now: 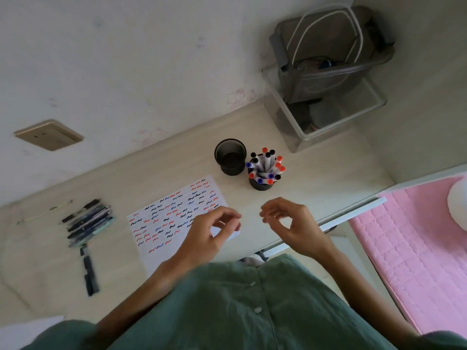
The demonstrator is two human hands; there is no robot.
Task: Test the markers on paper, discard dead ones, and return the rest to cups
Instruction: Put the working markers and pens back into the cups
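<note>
Here we see both hands empty, fingers loosely curled: left hand (214,231) over the paper's (174,215) near corner, right hand (290,223) just right of the paper, above the desk (316,178). Markers (266,166) stand in one cup (260,184) beyond the paper; an empty cup (230,156) touches it on the left. Pens (86,223) lie left of the paper.

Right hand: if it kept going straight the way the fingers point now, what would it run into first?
Probably the left hand. The right hand has its loosely curled fingers pointing left, across a small gap of bare desk, toward the left fingertips. Depth is unclear, so it might pass above.
</note>
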